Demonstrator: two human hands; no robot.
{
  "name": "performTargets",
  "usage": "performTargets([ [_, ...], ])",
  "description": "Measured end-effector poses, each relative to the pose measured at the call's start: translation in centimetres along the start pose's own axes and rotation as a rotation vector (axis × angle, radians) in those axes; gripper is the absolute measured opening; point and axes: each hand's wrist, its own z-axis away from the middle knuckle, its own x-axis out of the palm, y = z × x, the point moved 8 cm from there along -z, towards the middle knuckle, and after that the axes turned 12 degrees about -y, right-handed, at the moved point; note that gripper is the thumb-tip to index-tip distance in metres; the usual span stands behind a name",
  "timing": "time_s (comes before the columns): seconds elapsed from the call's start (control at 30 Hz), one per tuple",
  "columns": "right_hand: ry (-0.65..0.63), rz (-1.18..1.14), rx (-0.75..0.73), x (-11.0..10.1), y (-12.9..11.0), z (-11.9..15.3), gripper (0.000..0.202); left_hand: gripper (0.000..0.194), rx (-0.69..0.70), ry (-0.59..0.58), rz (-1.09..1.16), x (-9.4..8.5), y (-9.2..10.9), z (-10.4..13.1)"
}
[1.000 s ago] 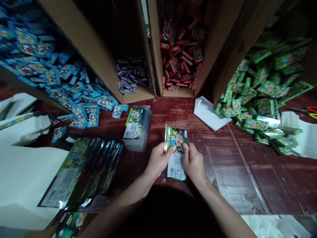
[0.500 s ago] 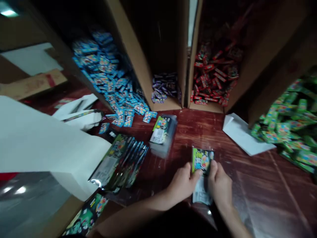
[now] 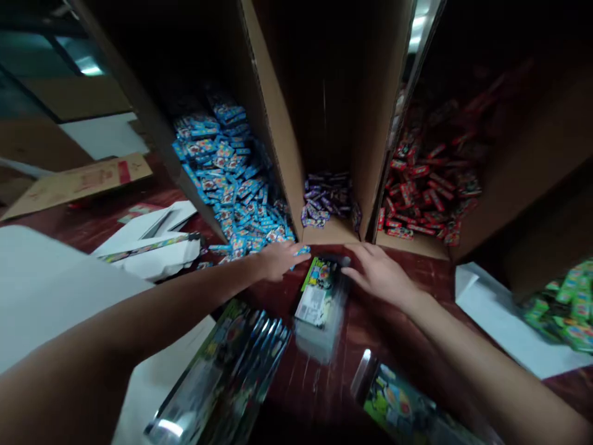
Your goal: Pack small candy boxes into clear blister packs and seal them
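My left hand (image 3: 279,261) reaches forward beside the spilled blue sachets (image 3: 241,244), its fingers stretched over a loose blue packet (image 3: 301,252). Whether it touches that packet is unclear. Thumb and fingers apart, my right hand (image 3: 377,272) is open at the upper right corner of a stack of clear plastic bags with green and black printed cards (image 3: 319,293). A similar printed pack (image 3: 401,402) lies at the bottom, below my right forearm. More packs (image 3: 231,364) lie overlapped in a row below my left forearm.
Upright cardboard boxes stand along the back, holding blue sachets (image 3: 222,161), purple packets (image 3: 328,194) and red packets (image 3: 421,191). Green packets (image 3: 572,309) lie at the right near white paper (image 3: 500,321). A large white sheet (image 3: 60,284) and flattened cardboard (image 3: 88,182) occupy the left.
Both hands have let go of the printed pack, which now lies at the bottom right. They have moved forward and apart, towards the bag stack and boxes. The view has shifted.
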Motion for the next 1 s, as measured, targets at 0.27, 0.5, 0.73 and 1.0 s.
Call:
performTargets([
  [0.27, -0.239, 0.111, 0.05, 3.5, 1.9, -23.4, 0.12, 0.108, -0.066, 0.003, 0.006, 4.9, -3.2, -6.9],
  [0.5, -0.274, 0.076, 0.003, 5.7, 4.3, -30.6, 0.112, 0.121, -0.099, -0.023, -0.007, 7.0, -3.6, -8.6],
  [0.73, -0.129, 0.082, -0.076, 5.6, 3.0, -25.3, 0.087, 0.061, -0.067, 0.098, -0.061, 2.7, -2.2, -6.9],
  [1.0, -0.024, 0.089, -0.103, 2.2, 4.6, -5.1, 0.084, 0.04, -0.069, 0.235, -0.007, -3.3, 1.1, -2.4],
])
